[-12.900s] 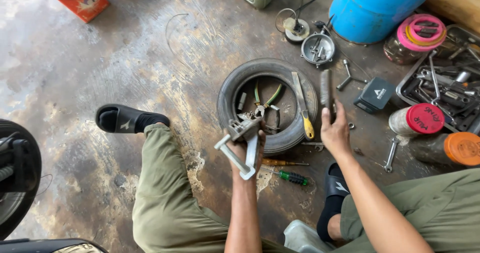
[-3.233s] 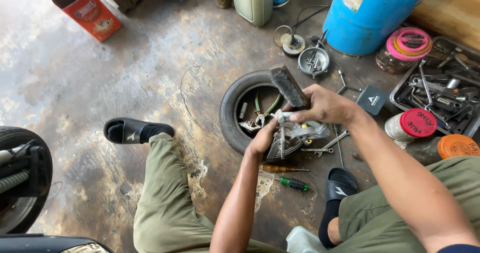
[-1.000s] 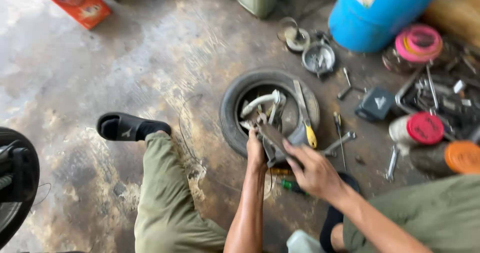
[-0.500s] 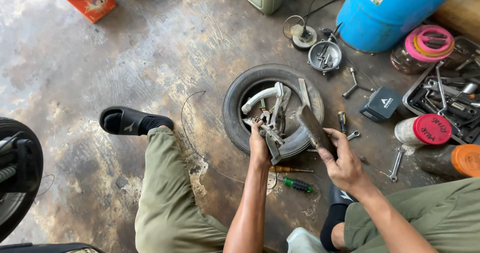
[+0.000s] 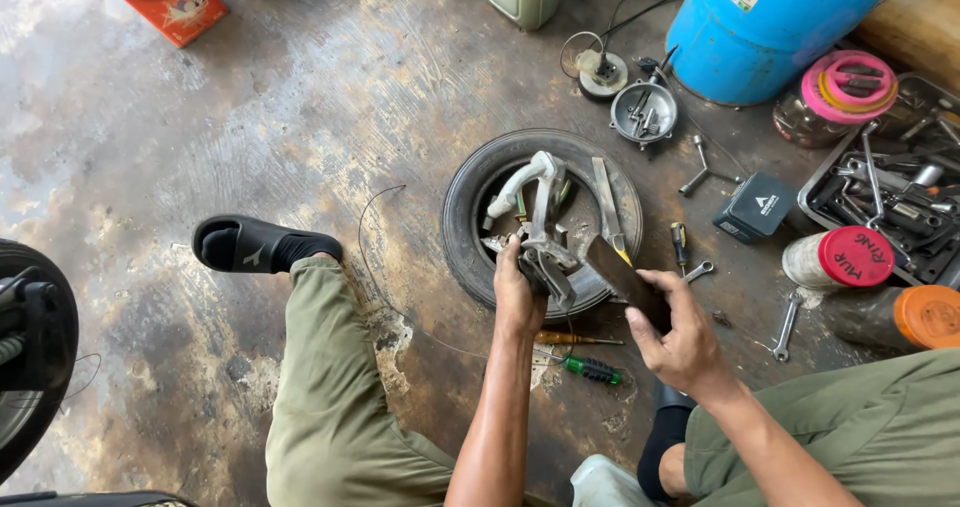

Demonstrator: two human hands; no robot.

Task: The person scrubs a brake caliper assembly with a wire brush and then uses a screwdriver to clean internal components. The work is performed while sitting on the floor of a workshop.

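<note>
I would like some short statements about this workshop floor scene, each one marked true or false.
1. The left hand grips a grey metal part over the small tyre. True.
2. The right hand is empty. False: it holds a dark flat bar.
3. A green-handled screwdriver lies on the floor near the hands. True.
4. The blue drum lies inside the tyre. False: it stands apart, at the upper right.
5. The jar at the right has a red lid. True.
</note>
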